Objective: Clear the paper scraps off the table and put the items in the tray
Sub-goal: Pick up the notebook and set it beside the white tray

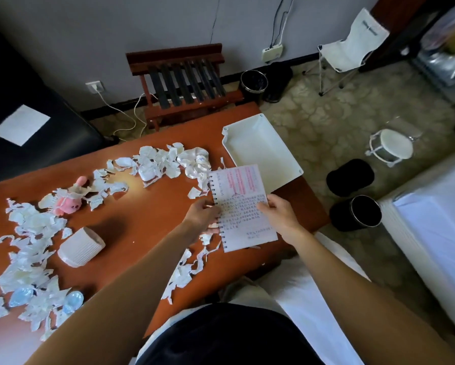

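A spiral notebook (pixel 241 206) with handwritten pages is held above the table's right end, just in front of the white tray (pixel 279 177). My left hand (pixel 204 216) grips its spiral edge and my right hand (pixel 279 214) grips its right edge. The tray's far end is empty; the notebook hides its near corner. Torn paper scraps (pixel 166 162) lie in a wide arc across the orange table (pixel 142 206). A pink plush toy (pixel 69 200), a white ribbed cup (pixel 80 246) on its side, and two pale blue objects (pixel 73 300) lie among the scraps.
Two black bins (pixel 355 212) stand on the floor to the right of the table, and another bin (pixel 254 84) is by the wall. A wooden rack (pixel 184 80) stands beyond the table. A white stool (pixel 391 146) and a folding chair (pixel 352 46) are further right.
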`<action>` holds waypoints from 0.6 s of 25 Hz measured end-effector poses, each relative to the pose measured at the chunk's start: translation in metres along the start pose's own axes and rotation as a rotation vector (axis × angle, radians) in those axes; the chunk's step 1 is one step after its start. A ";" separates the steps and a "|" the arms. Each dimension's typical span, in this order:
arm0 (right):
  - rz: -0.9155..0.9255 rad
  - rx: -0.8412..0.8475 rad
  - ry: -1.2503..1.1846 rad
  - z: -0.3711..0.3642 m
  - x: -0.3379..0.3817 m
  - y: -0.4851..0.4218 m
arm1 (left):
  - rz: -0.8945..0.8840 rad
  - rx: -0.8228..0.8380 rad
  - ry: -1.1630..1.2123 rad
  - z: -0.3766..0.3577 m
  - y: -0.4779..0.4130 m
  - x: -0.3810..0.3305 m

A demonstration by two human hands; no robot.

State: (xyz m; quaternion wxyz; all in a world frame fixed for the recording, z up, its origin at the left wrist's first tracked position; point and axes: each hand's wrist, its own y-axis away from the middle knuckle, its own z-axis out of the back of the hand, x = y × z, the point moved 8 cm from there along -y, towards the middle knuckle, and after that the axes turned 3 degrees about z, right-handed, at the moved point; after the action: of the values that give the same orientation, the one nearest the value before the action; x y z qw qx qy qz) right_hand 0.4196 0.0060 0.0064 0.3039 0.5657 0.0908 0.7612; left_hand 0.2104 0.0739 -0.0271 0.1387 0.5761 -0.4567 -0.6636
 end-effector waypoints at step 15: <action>-0.173 -0.084 0.053 0.158 -0.088 -0.028 | 0.144 0.098 -0.137 -0.172 -0.063 0.004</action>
State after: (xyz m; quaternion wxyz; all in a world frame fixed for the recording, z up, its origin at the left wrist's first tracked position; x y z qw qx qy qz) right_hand 0.5896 -0.0543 -0.0236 0.3894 0.5221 0.1150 0.7501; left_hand 0.3838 0.0282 -0.0639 0.1262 0.5012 -0.5371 -0.6666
